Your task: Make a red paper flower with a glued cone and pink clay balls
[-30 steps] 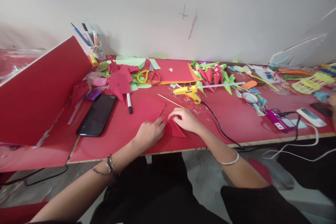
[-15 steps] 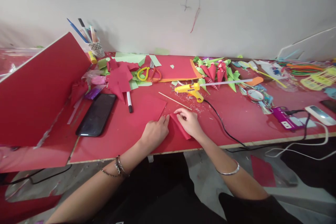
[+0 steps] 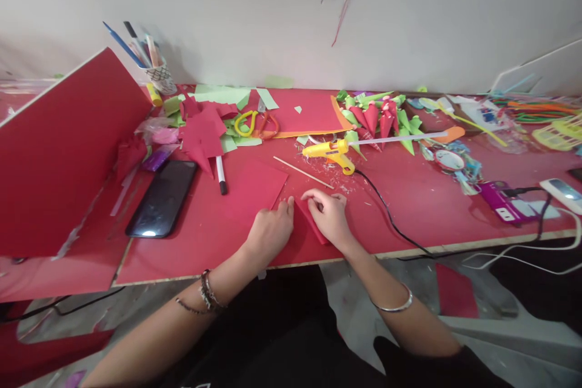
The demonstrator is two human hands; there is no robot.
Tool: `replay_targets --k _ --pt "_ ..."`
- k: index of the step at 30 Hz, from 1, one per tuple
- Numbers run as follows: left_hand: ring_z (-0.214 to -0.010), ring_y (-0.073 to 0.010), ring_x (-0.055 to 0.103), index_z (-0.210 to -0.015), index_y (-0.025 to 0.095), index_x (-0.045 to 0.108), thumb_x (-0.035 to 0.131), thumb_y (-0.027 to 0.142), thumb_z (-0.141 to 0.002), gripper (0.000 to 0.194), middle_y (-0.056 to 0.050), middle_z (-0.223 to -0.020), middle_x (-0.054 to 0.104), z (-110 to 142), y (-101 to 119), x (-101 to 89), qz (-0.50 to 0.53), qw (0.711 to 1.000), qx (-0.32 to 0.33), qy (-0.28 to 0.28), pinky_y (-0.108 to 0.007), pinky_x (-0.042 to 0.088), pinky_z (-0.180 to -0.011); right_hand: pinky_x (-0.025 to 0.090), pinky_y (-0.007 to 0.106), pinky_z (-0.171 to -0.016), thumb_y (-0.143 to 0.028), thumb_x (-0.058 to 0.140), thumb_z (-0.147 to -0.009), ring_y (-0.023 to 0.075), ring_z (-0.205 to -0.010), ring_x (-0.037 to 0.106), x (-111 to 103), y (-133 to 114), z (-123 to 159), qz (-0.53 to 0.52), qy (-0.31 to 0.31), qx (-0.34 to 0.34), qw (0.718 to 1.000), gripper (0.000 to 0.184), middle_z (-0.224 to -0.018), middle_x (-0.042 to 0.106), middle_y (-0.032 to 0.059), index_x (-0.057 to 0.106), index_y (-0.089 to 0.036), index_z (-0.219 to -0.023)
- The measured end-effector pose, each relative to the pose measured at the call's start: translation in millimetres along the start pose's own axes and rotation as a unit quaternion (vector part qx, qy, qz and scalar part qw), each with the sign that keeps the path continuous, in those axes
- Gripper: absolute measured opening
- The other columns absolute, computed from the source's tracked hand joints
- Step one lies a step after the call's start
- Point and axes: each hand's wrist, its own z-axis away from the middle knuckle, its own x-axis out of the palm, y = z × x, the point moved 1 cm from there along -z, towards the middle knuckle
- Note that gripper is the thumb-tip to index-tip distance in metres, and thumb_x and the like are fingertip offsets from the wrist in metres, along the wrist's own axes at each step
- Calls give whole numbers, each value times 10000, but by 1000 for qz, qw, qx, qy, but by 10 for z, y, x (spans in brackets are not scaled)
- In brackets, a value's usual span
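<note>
My right hand (image 3: pixel 328 215) has its fingers curled over a rolled edge of red paper (image 3: pixel 313 222). This paper lies close to the table's front edge. Beside it, my left hand (image 3: pixel 271 229) presses down with fingers closed together, its fingertips at the same red paper; red on red hides the paper's exact outline there. Another flat red sheet (image 3: pixel 259 185) lies just beyond my left hand. A thin wooden stick (image 3: pixel 304 172) rests past my fingertips, and a yellow glue gun (image 3: pixel 330 153) with a long glue stick sits behind it.
On the left are a black phone (image 3: pixel 162 199), a marker (image 3: pixel 221 176) and an upright red board (image 3: pixel 73 157). Scissors (image 3: pixel 257 125), paper scraps and folded paper cones (image 3: pixel 375 118) line the back. The glue gun's cord (image 3: pixel 386 212) runs right towards a purple power strip (image 3: pixel 504 201).
My right hand has curled further over the red paper, and its roll shows less now. My left hand stays nearly in place. The camera view has shifted slightly.
</note>
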Motion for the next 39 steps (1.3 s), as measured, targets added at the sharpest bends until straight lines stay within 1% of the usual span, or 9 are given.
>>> replay_targets --k 7,12,15,19,24,28,32,36,39 --pt "-651 -180 601 -1307 61 334 278 8 -816 497 -171 -904 581 -4 55 -66 -10 999 -22 -21 -264 439 -495 219 346 -857 -148 386 -766 113 -549 544 4 34 40 12 18 3 1000 238 -596 624 -36 611 -227 -761" --pt "-644 -193 599 -1305 32 326 267 -1 -807 502 -191 -930 575 -6 53 -27 -18 1000 -12 -13 -283 448 -489 231 383 -881 -218 396 -792 120 -529 531 -46 67 76 0 32 27 999 204 -536 569 -46 597 -229 -829" --pt "-635 -187 599 -1308 23 316 267 -2 -805 505 -193 -947 570 -4 52 -5 -33 999 -5 -11 -280 450 -491 233 409 -903 -311 462 -775 126 -537 537 -116 68 98 -39 5 43 998 189 -533 543 -66 554 -232 -920" --pt "-618 -175 595 -1307 26 319 271 -2 -809 501 -187 -942 568 2 56 6 -38 999 -9 -9 -269 441 -486 243 409 -916 -294 468 -773 134 -560 552 -184 78 153 -83 -56 43 994 236 -517 548 -76 516 -234 -997" --pt "-632 -178 597 -1305 47 334 297 31 -829 478 -162 -900 571 7 65 -3 -30 999 -16 -6 -266 436 -499 208 408 -924 -253 425 -808 109 -521 518 -150 106 217 -42 -50 24 998 192 -497 498 -88 526 -232 -970" --pt "-609 -175 594 -1304 43 334 286 21 -826 481 -159 -889 572 10 76 -22 -35 999 -27 -8 -267 430 -485 212 404 -907 -233 411 -816 103 -508 502 -143 163 228 -17 -40 2 999 173 -493 478 -84 542 -230 -931" --pt "-604 -177 595 -1300 35 333 280 -2 -813 492 -165 -900 564 5 83 -29 -39 999 -25 -11 -271 425 -473 231 396 -889 -239 403 -814 101 -494 482 -187 257 228 7 -22 7 1000 180 -486 452 -81 557 -228 -907" --pt "-600 -176 598 -1301 44 334 275 -8 -811 496 -152 -887 560 -2 82 -27 -39 999 -30 -12 -269 424 -469 219 408 -915 -283 430 -798 99 -493 487 -231 271 244 10 -12 25 1000 182 -513 477 -78 553 -227 -921" --pt "-603 -179 601 -1301 48 335 283 -7 -809 498 -151 -882 560 2 86 -28 -36 999 -30 -11 -270 427 -472 146 452 -966 -349 487 -770 125 -569 546 -285 232 282 -21 -42 46 998 280 -590 563 -68 494 -246 -1030"
